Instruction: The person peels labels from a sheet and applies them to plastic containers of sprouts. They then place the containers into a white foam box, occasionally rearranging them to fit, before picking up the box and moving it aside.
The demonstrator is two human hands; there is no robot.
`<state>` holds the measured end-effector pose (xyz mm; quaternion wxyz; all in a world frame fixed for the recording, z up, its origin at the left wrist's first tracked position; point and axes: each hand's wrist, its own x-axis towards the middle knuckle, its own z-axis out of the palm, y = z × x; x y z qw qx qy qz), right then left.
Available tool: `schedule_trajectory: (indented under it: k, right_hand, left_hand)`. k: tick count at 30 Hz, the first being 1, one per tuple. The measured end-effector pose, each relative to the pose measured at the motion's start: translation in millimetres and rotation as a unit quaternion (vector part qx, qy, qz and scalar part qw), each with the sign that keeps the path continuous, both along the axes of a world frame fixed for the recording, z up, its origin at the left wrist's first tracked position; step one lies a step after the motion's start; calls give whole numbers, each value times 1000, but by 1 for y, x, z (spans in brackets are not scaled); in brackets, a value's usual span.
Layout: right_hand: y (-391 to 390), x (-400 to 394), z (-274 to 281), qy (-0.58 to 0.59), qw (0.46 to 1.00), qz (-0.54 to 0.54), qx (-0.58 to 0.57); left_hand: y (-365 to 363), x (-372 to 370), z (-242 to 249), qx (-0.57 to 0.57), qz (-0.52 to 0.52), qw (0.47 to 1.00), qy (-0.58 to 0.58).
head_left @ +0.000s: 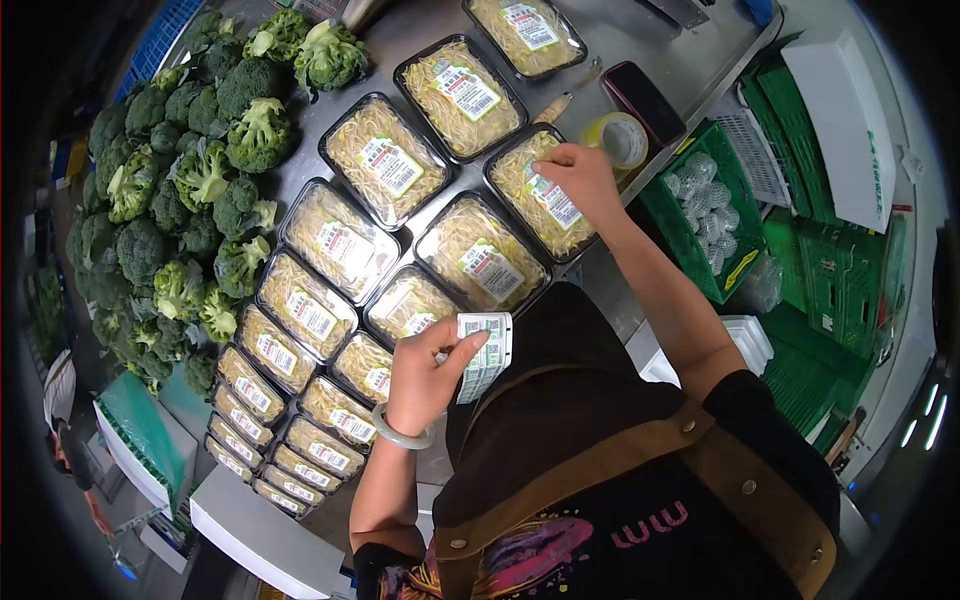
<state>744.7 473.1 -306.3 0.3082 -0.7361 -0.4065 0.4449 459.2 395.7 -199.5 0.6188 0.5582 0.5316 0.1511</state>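
Observation:
My left hand (425, 375), with a bangle on its wrist, is closed around a strip of printed labels (485, 365) that hangs in front of the apron. My right hand (585, 185) has its thumb and forefinger pinched at the upper end of a green-and-white label (560, 205). That label lies on a black tray of bean sprouts (525, 175) near the table's edge; whether it is fully stuck down is hidden. Beside it is another labelled tray of bean sprouts (482, 225). Several more labelled trays stand in rows across the metal table.
Broccoli heads (185, 190) are heaped at the left. By the right edge lie a phone (645, 103), a roll of tape (617, 140) and a wooden-handled tool (553, 108). A green crate (715, 285) holds net-wrapped round items. Another person's arm (95, 505) shows at far left.

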Motion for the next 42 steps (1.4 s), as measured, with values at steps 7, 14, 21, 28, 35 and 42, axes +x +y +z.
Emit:
schedule_trajectory:
  k: [7, 14, 21, 28, 35, 42]
  right_hand:
    - [0, -14, 10, -192, 981, 32, 9]
    - [-24, -100, -10, -71, 972, 206, 83]
    - [-30, -118, 56, 169, 946, 273, 47]
    - [-55, -146, 96, 106, 924, 365, 51]
    - [-38, -151, 99, 105, 917, 374, 90]
    - [-18, -151, 96, 106, 898, 407, 132]
  left_hand:
    - [-17, -27, -16, -28, 57, 998, -4]
    - [-19, -42, -23, -35, 142, 989, -37]
    - [-21, -48, -23, 37, 166, 985, -15]
    - [-20, -40, -14, 34, 300, 940, -162]
    - [-23, -59, -25, 59, 232, 969, -65]
    - [-19, -63, -17, 85, 204, 975, 37]
